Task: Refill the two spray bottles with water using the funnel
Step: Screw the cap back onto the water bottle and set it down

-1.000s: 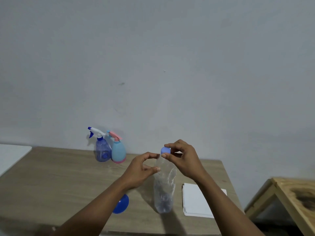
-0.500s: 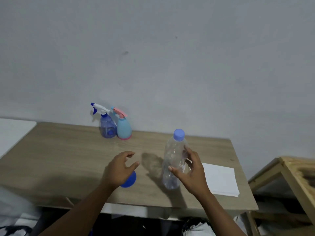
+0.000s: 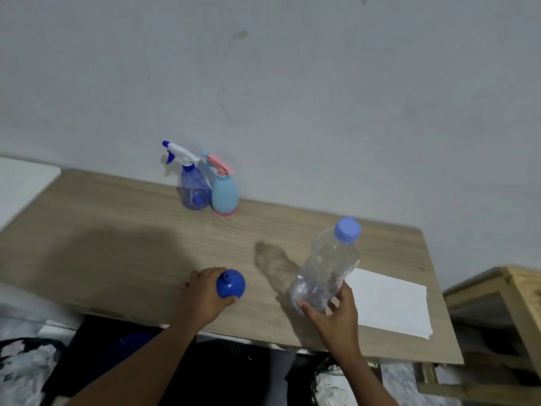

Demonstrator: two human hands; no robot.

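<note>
Two spray bottles stand side by side at the back of the wooden table (image 3: 117, 235), against the wall: a clear blue one with a white and blue trigger (image 3: 191, 187) and a light blue one with a pink trigger (image 3: 224, 191). My left hand (image 3: 202, 297) grips a blue funnel (image 3: 231, 284) that lies mouth down near the table's front edge, spout pointing up. My right hand (image 3: 333, 313) holds the lower part of a clear plastic water bottle (image 3: 328, 268) with a blue cap screwed on; the bottle tilts to the right.
A stack of white paper (image 3: 389, 306) lies on the table right of the water bottle. A white surface (image 3: 20, 183) adjoins the table at the left. A light wooden frame (image 3: 515, 291) stands at the right. Dark and patterned fabric lies below the front edge.
My right hand went from the cap down to the bottle's lower body. My left hand left the bottle, dropped to the funnel and closed on it. The view tilted downward.
</note>
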